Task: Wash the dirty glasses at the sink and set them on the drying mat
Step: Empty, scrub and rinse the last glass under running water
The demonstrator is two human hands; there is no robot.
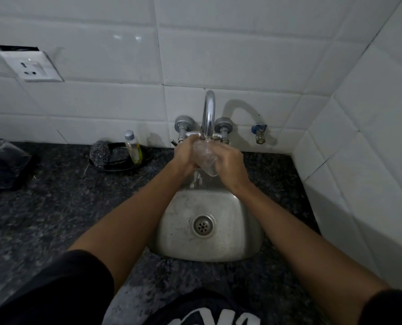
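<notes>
**A:** Clear glass (pixel 206 158), both hands on it under the tap (pixel 209 113). Left hand (pixel 186 153) wraps the upper part, right hand (pixel 228 164) closes round the lower side, base tilted toward the camera. Water's running over it, so I'd call this the rinse or rub step.

**B:** Agreed, mid-wash. Next move probably needs one firm grip, since wet glass is slippy, then a carry out of the sink (pixel 169 221). Can't spot a drying mat for sure though.

**A:** Same. Dark speckled stone counter (pixel 54 207), a black dish (pixel 146 160) left of the tap with a scrubber (pixel 99 153) and small bottle (pixel 132 146). White tiled walls (pixel 242 55), a socket (pixel 31 65), dim corner.
</notes>
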